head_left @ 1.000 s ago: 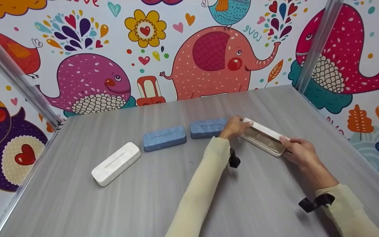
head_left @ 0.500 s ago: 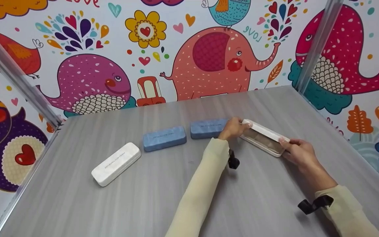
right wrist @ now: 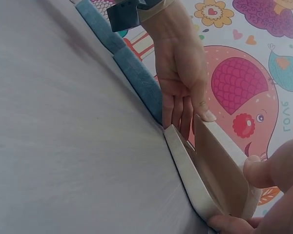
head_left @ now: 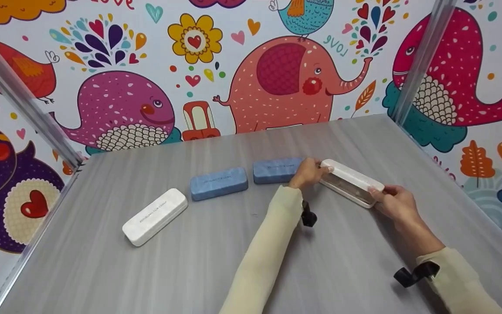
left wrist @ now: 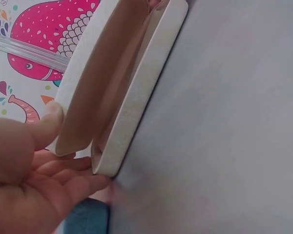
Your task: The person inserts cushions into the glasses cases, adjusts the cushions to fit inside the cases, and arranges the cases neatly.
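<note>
Partway open, a white glasses case [head_left: 355,176] with a brown lining [left wrist: 105,80] sits at the right of the table. My left hand [head_left: 308,173] holds its left end, thumb on the lid's outer face and fingers by the end of the base. At the other end my right hand [head_left: 397,203] grips it, with the thumb [right wrist: 256,170] on the lid and fingers low at the base. No glasses show in the visible part of the lining. Just beside my left hand lies a closed blue glasses case [head_left: 276,170], partly hidden by that hand.
Another blue glasses case [head_left: 219,183] lies further left, closed. A closed white glasses case [head_left: 155,217] is angled at the left of the grey table [head_left: 181,270]. A printed wall [head_left: 216,117] bounds the back, with metal posts [head_left: 423,65] at the corners.
The lid of the white case has tipped down toward its base, so less of the lining shows. Both hands stay at its ends; the other cases have not moved.
</note>
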Demonstrator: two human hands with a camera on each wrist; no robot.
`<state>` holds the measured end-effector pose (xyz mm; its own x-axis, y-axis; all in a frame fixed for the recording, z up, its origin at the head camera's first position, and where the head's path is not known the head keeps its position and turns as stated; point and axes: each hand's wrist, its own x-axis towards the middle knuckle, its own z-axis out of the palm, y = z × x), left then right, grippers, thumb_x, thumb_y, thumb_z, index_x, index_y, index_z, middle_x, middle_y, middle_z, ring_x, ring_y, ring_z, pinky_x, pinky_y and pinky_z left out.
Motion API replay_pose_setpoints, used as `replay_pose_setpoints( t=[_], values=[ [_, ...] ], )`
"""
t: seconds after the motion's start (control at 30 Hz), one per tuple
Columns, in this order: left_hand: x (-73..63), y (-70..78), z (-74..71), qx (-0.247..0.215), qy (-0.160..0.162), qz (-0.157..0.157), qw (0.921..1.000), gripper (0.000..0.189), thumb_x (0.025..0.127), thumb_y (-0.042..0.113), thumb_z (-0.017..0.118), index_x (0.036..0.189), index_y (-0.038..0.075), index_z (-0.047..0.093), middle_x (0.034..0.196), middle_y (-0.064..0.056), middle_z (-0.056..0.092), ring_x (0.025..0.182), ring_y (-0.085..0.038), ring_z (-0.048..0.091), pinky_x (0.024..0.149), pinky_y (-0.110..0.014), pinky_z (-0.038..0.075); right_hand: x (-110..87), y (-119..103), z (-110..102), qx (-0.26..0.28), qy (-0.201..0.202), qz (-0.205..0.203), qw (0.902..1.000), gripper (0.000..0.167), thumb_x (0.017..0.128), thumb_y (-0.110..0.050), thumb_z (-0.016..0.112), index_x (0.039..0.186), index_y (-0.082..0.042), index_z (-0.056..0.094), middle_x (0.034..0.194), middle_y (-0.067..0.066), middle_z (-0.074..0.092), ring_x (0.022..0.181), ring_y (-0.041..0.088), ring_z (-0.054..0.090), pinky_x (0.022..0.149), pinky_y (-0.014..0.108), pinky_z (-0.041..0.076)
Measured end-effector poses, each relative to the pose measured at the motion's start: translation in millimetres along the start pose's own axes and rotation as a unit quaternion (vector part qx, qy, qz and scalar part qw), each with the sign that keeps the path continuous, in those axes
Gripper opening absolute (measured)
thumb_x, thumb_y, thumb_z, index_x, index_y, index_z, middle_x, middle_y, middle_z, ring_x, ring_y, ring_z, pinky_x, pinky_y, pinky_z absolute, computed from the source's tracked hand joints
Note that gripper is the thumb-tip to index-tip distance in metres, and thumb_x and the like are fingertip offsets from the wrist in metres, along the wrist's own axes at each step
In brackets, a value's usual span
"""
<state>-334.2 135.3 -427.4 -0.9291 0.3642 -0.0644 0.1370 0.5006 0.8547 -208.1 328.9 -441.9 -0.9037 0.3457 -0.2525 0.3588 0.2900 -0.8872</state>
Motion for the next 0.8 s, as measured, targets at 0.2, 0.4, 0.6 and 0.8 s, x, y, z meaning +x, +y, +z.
replay_pose_setpoints(
  t=[0.2, 0.4, 0.6, 0.8],
  values=[
    [1.7, -2.4, 2.7, 0.009, 0.002, -0.01, 0.9999, 0.026, 0.097, 0.025, 0.067, 0.112, 0.004, 0.073, 0.084, 0.003, 0.058, 0.075, -0.009, 0.047, 0.065, -0.022, 0.038, -0.6, 1.6, 1.7, -0.015, 0.012, -0.009, 0.9998, 0.082, 0.099, -0.045, 0.058, 0.148, 0.013, 0.03, 0.141, 0.027, 0.043, 0.114, 0.028, 0.049, 0.07, 0.011, 0.047],
    [-1.0, -1.9, 0.7, 0.001, -0.006, -0.012, 0.9999, 0.029, 0.097, 0.022, 0.067, 0.12, 0.004, 0.071, 0.096, -0.001, 0.068, 0.08, -0.01, 0.05, 0.071, -0.023, 0.043, -1.8, 1.4, 5.1, -0.033, 0.026, -0.033, 0.9986, 0.072, 0.1, -0.036, 0.06, 0.146, 0.013, 0.034, 0.137, 0.026, 0.047, 0.109, 0.027, 0.05, 0.069, 0.012, 0.046],
    [-2.8, -2.9, -1.0, 0.004, -0.003, -0.006, 1.0, 0.03, 0.097, 0.019, 0.067, 0.124, 0.004, 0.07, 0.11, -0.005, 0.073, 0.084, -0.01, 0.055, 0.077, -0.025, 0.049, -2.3, 2.1, 7.8, -0.044, 0.028, -0.041, 0.9978, 0.068, 0.101, -0.03, 0.06, 0.146, 0.013, 0.033, 0.14, 0.029, 0.046, 0.112, 0.028, 0.049, 0.07, 0.009, 0.043],
    [-0.7, -7.9, 1.7, 0.004, 0.0, -0.007, 1.0, 0.026, 0.095, 0.017, 0.07, 0.118, 0.005, 0.073, 0.101, -0.004, 0.072, 0.078, -0.009, 0.051, 0.068, -0.02, 0.042, -4.2, 3.9, 8.8, -0.058, 0.035, -0.05, 0.9964, 0.066, 0.101, -0.027, 0.06, 0.145, 0.014, 0.034, 0.141, 0.031, 0.045, 0.117, 0.032, 0.048, 0.071, 0.008, 0.039]
  ],
)
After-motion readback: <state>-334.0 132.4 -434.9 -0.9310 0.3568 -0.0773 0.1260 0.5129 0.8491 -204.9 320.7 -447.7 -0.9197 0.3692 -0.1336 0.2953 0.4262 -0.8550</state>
